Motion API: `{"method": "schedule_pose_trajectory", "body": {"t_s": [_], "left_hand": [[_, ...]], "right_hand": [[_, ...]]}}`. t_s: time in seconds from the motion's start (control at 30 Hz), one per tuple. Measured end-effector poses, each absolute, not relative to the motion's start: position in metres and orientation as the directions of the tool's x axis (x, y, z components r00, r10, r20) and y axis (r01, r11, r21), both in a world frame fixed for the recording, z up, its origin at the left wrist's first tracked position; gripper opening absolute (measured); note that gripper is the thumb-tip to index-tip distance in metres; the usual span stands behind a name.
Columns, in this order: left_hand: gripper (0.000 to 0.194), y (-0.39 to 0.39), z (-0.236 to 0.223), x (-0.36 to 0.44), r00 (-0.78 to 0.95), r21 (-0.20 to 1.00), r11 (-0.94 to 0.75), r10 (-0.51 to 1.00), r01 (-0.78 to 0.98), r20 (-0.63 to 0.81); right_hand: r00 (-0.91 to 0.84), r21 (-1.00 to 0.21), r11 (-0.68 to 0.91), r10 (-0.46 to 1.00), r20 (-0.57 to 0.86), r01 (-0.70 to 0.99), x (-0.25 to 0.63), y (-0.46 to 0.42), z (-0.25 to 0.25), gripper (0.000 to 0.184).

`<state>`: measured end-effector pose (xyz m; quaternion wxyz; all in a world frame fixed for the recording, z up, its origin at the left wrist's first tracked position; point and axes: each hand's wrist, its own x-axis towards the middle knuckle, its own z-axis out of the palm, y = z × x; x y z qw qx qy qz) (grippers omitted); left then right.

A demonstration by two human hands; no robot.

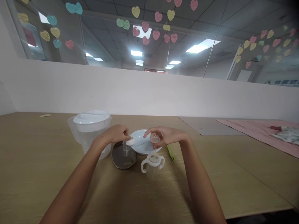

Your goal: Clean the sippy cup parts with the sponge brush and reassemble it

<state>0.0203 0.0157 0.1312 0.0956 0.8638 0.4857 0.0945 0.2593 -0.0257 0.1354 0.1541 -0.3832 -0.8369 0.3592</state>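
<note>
My left hand pinches the edge of a white ring-shaped bottle part. Beneath it a clear piece shows over a dark, rounded tray; I cannot tell whether the two parts are joined. My right hand, fingers curled, holds a small clear cap above the baby bottle. That clear baby bottle has two white handles and stands upright on the table, a pale round insert at its mouth. Neither hand touches the bottle.
A clear pitcher with a white lid stands at the left. Behind the hands lies a white plate, with a green handle to its right. A pink cloth covers the far right of the table. A white wall rises behind.
</note>
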Motion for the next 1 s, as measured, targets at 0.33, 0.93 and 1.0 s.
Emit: {"method": "schedule_pose_trajectory", "body": {"t_s": [0.33,0.93,1.0], "left_hand": [[0.016,0.001,0.138,0.038,0.500,0.247,-0.632,0.751,0.735,0.431],[0.008,-0.007,0.125,0.054,0.258,0.249,-0.715,0.520,0.654,0.814],[0.008,-0.007,0.126,0.053,0.203,0.326,-0.698,0.560,0.637,0.803]], "right_hand": [[-0.408,-0.550,0.400,0.906,0.114,0.734,0.248,-0.021,0.125,0.076],[-0.310,-0.534,0.743,0.660,0.685,0.403,0.192,-0.017,0.114,0.062],[-0.290,-0.521,0.757,0.640,0.711,0.394,0.187,-0.013,0.110,0.069]]}}
